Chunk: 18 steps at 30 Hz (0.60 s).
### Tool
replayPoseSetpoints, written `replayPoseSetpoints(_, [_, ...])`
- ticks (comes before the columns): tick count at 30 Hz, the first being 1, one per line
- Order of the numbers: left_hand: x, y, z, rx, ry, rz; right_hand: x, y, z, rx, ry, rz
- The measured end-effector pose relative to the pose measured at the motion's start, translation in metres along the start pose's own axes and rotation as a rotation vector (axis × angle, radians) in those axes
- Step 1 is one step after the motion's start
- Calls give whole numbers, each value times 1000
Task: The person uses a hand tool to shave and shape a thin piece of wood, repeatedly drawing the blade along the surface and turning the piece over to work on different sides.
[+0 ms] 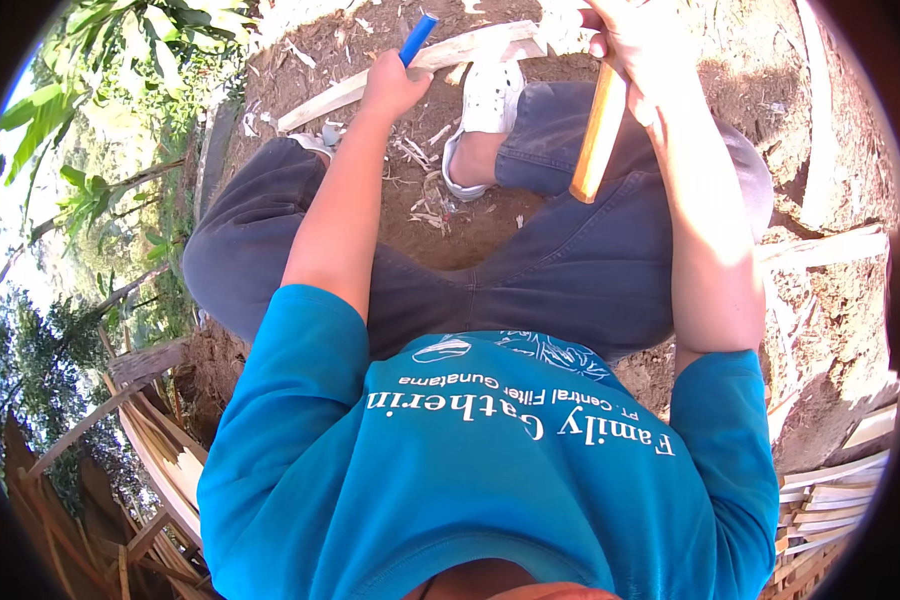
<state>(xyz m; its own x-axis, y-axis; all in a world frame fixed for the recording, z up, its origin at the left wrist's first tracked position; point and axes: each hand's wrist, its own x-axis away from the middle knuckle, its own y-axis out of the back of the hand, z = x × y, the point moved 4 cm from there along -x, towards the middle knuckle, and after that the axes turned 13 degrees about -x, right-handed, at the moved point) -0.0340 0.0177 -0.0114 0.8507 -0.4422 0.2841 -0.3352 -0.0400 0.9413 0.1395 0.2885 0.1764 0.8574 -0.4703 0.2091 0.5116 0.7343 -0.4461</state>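
My left hand (395, 85) is closed round a blue, rod-shaped handle (419, 40), whose upper end sticks out past the fist. The rest of that tool is hidden in or beyond the hand. My right hand (638, 45) grips a light brown wooden handle (598, 140) that slants down over my thigh; any head it has is lost in glare at the top edge. A long pale strip of wood (335, 100) lies on the ground, passing behind my left hand and toward my shoe.
I sit with knees apart, a white clog (492, 98) on my foot. Wood shavings (428, 215) litter the brown soil (400, 235). Stacked wooden strips (825, 520) are at the right, with more split wood (165, 450) at the left. Leafy plants (90, 195) grow along the left side.
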Motion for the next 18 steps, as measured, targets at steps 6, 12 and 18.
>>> replayPoseSetpoints(6, [3,-54,9,-42,-129,-261,19,-18,4,115,-42,-159])
replayPoseSetpoints(12, [21,-18,-55,229,-116,-248,9,9,-23,237,-93,-14])
replayPoseSetpoints(18, [48,9,-148,571,-401,-602,9,3,-11,181,-101,-29])
